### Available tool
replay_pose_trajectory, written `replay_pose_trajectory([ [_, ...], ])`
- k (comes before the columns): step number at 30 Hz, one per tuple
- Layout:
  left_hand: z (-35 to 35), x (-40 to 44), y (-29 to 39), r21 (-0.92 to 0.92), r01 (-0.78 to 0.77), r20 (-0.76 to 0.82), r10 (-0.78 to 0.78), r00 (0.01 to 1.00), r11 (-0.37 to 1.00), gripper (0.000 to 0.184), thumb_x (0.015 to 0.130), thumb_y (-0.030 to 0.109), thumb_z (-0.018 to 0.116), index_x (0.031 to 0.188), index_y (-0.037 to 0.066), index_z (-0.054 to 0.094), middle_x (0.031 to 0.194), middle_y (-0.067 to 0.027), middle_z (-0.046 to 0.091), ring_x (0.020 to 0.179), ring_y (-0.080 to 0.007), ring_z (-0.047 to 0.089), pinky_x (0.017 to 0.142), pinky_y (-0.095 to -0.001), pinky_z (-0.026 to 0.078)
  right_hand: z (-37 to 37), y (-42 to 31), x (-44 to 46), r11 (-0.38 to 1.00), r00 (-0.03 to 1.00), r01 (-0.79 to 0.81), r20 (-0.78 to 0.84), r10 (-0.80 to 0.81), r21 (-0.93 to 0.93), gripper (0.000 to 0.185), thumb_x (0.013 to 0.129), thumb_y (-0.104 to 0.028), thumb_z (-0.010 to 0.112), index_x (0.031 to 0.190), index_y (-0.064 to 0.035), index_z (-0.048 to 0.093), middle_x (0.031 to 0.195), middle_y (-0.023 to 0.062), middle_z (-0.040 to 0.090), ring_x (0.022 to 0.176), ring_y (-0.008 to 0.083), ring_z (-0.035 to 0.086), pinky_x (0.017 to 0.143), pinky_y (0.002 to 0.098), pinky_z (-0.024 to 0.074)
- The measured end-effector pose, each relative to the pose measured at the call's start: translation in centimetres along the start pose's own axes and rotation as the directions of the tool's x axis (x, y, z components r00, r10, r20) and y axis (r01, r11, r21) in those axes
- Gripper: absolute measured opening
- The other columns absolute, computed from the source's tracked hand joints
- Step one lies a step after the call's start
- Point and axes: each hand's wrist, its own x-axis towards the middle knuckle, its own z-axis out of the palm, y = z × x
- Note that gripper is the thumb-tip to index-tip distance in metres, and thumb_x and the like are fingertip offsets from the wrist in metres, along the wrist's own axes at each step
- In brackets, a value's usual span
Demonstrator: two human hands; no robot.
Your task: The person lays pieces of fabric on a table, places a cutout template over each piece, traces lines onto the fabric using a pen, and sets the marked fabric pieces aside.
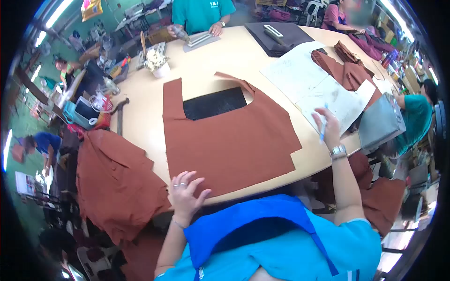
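Note:
A reddish-brown cut fabric piece [229, 145] lies flat on the table before me, its top edge cut into a neck-like opening with two strips. A black rectangular sheet [215, 103] shows through that opening. At the fabric's near left corner is my left hand [186, 193], fingers spread and holding nothing; whether it touches the cloth I cannot tell. My right hand [329, 125] is raised near the right side and grips a blue-and-white pen [323, 130]. Beyond it spreads a white paper pattern [300, 77], partly beneath more brown fabric [344, 72].
A brown fabric pile [117, 180] hangs over the table's left edge. A hammer [120, 114], a white pot [161, 69] and a dark sheet stack [281, 40] lie on the table [140, 110]. A grey box [382, 122] stands right. A co-worker [201, 16] works opposite.

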Motion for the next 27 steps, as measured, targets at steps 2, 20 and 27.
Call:
replay_pose_trajectory([
  [2,1.5,1.1,0.5,-0.041,0.062,0.119,-0.057,0.991,0.997,0.046,0.08,0.049,0.07,0.112,0.016,0.068,0.133,-0.0125,0.053,0.13,-0.0346,0.042,0.107,-0.0576,0.029,3.7,-2.2,3.0,0.998,0.992,-0.023,0.123,0.015,0.065,0.03,0.085,-0.025,0.074,0.105,-0.004,0.068,0.097,0.0152,0.07,0.095,0.0286,0.067,0.083,0.0366,0.0513],
  [20,3.6,1.8,2.3,0.075,0.123,0.314,-0.14,0.939,0.99,0.068,0.084,0.055,0.065,0.141,0.02,0.049,0.154,-0.0188,0.03,0.144,-0.0395,0.023,0.109,-0.0672,0.02,18.8,-10.7,11.6,0.995,0.992,-0.038,0.126,0.026,0.089,0.041,0.069,-0.032,0.084,0.091,-0.0113,0.056,0.079,0.01,0.066,0.078,0.0301,0.066,0.069,0.0402,0.0499],
  [27,3.8,1.7,2.1,0.074,0.131,0.318,-0.148,0.937,0.989,0.07,0.082,0.052,0.068,0.141,0.019,0.05,0.154,-0.018,0.03,0.144,-0.0388,0.023,0.11,-0.0655,0.02,16.6,-6.8,9.6,0.976,0.993,0.036,0.099,-0.058,0.215,0.035,0.083,-0.033,0.075,0.094,-0.0054,0.058,0.083,0.0147,0.066,0.079,0.0323,0.065,0.07,0.0416,0.0498],
])
